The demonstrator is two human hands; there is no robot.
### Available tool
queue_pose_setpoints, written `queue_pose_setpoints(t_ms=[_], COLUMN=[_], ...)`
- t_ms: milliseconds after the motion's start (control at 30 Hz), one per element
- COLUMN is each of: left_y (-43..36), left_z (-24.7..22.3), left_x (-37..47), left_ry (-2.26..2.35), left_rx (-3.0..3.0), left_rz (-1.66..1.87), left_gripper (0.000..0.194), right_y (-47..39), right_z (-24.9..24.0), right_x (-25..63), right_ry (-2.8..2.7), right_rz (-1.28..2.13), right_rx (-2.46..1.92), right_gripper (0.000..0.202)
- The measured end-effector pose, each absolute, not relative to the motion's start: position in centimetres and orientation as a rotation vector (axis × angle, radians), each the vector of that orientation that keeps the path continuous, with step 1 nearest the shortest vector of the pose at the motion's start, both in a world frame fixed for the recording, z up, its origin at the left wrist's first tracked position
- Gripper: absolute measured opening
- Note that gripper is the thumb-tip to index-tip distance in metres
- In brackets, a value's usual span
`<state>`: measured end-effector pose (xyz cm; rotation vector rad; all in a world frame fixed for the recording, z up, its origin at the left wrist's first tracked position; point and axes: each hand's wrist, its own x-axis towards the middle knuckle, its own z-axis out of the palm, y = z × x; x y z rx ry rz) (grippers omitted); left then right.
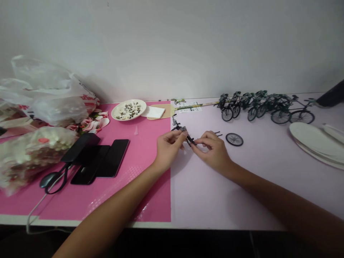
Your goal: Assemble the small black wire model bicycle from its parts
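Note:
Between my two hands, above the lilac part of the table, is a small dark model bicycle frame (190, 139). My left hand (170, 146) pinches its upper part, near the handlebar end. The fingertips of my right hand (212, 148) close on its lower right end. To the right of my right hand, a loose black spoked wheel (234, 139) lies flat. Thin dark rods (218, 133) show just behind the right fingers. Several small model bicycles (258, 105) stand in a row by the wall at the back right.
At the left are plastic bags (61, 96), two dark phones (114, 157), a black strapped device (77, 148) and a cable. A plate of small pieces (129, 110) and a white pad (156, 112) sit behind my hands. White oval plates (314, 139) lie right.

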<state>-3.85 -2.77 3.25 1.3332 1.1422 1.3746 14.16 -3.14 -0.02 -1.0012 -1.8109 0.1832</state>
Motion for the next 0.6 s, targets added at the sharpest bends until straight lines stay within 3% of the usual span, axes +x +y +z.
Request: queue_pose_setpoints(t_ms=[600], left_y=[-2.65], left_z=[3.00], left_x=[-3.87], left_ry=[1.207], left_rx=[1.301], left_rz=[1.368], left_gripper=[0.032], right_y=[-3.32], right_z=[0.13], right_x=[13.86], right_ry=[-1.834], right_rz=[0.107], right_rx=[-0.946], right_gripper=[0.010])
